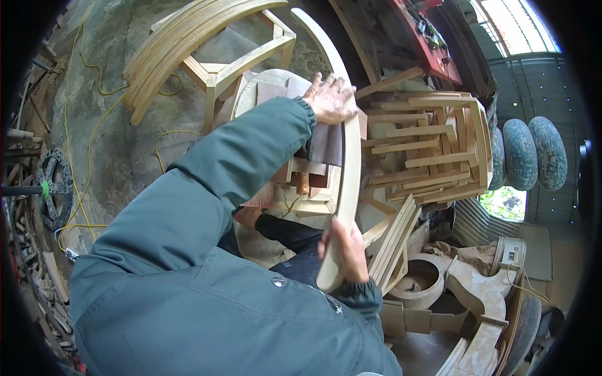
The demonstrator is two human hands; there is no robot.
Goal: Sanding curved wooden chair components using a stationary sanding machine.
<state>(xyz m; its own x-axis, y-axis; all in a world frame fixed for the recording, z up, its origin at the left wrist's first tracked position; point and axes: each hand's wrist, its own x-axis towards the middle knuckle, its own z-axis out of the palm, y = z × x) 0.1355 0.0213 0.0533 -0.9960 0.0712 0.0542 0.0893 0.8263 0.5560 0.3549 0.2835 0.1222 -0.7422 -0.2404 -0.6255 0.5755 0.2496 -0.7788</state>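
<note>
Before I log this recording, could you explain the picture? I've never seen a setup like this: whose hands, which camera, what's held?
There's no robot here, just a person's bare hands. The single picture comes from a wide camera on their head, looking down, so straight edges bend near the rim.

The left hand lies across a long curved wooden strip; the right hand grips it near its lower end.

On the floor at upper left stands a wooden frame, with a stack of curved pieces by it. More frames are piled to the right.
</note>
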